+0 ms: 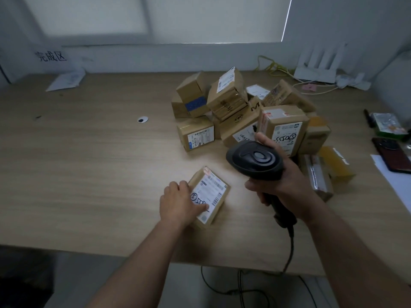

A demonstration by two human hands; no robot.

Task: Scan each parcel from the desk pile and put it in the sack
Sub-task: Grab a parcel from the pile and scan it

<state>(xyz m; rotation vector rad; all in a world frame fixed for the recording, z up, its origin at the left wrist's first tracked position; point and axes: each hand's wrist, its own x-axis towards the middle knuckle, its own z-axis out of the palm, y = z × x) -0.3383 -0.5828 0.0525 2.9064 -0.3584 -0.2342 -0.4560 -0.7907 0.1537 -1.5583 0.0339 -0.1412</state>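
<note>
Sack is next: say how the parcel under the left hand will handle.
The parcel looks a stiff cardboard box and should hold shape. Flat-sided, it probably won't roll. The left hand covers much of it: likely light.

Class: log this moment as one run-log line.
step: scan | left hand: holds small parcel on desk | right hand: grips scanner near it | pile: behind

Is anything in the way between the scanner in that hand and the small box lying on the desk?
Nothing stands between the scanner and the small parcel. Only the left hand gripping it covers the left edge of the label; the barcodes on its right side show uncovered.
</note>
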